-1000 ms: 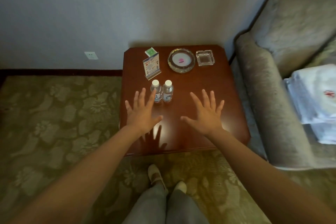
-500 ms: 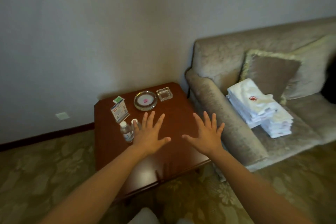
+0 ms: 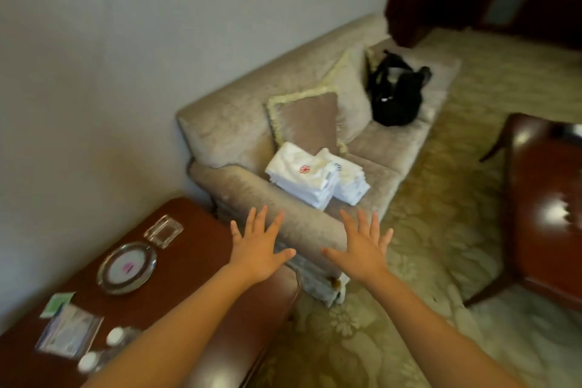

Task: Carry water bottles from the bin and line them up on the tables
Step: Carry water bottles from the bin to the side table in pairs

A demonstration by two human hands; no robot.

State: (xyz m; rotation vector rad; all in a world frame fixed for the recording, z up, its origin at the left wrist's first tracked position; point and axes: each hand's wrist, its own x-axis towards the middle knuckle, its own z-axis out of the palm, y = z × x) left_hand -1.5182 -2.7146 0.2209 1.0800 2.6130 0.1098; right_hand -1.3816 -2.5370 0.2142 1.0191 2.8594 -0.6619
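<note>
My left hand (image 3: 256,253) and right hand (image 3: 362,253) have fingers (image 3: 252,220) spread, empty; the bottles (image 3: 114,336), blurred, apparently upright, stand on the surface (image 3: 195,239) down-left, nearest my left hand.

Beige sofa (image 3: 239,123), white towels (image 3: 302,179)

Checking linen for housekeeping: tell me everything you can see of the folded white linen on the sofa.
The folded white linen looks like soft cloth in two neat stacks, side by side and touching. The left, taller stack shows a red flower-like emblem on top. The right one carries a small dark mark. Both lie flat on the sofa seat, beside the armrest and just in front of a fringed brown cushion. Nothing lies on top of them.
</note>
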